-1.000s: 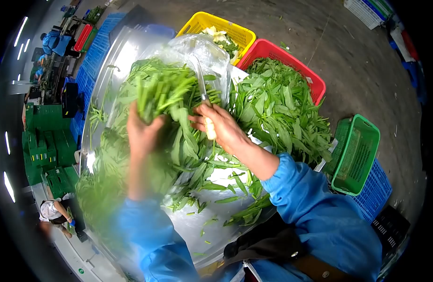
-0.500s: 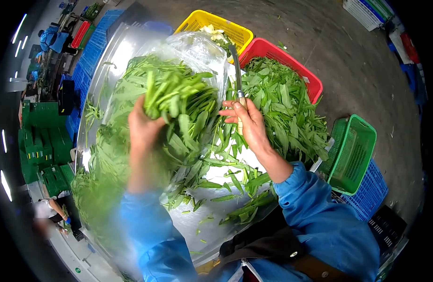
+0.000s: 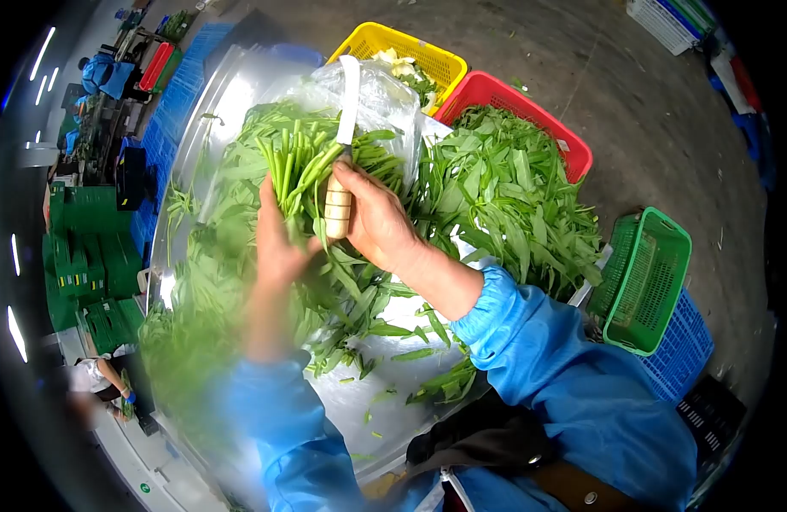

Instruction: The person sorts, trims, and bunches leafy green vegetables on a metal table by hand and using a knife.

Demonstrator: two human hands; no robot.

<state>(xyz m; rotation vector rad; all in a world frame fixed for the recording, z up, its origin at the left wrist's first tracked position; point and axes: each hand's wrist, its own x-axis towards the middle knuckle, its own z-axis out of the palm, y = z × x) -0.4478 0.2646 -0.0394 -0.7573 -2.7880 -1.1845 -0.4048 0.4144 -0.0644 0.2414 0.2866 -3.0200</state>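
My left hand (image 3: 278, 243) is closed round a bunch of water spinach (image 3: 293, 166), its pale green stem ends pointing up and away from me. In my right hand (image 3: 381, 222) is a knife (image 3: 348, 102) with a light wooden handle, its blade upright just right of the stems. The knife and right thumb are close against the stems; whether the blade touches them I cannot tell. Loose water spinach (image 3: 214, 299) covers the left of the metal table (image 3: 368, 418), partly blurred. Cut leaves and stem bits lie below my hands.
Behind the bunch lies a clear plastic sheet (image 3: 393, 94). A yellow basket (image 3: 449, 68) with scraps and a red basket (image 3: 573, 154) stand beyond the table. A heap of greens (image 3: 513, 205) spreads before the red one. At right are a green basket (image 3: 684, 247) and blue crate (image 3: 684, 341).
My right hand has moved left with the knife, from apart from the bunch to close beside its stems. The bunch has turned more upright in my left hand.
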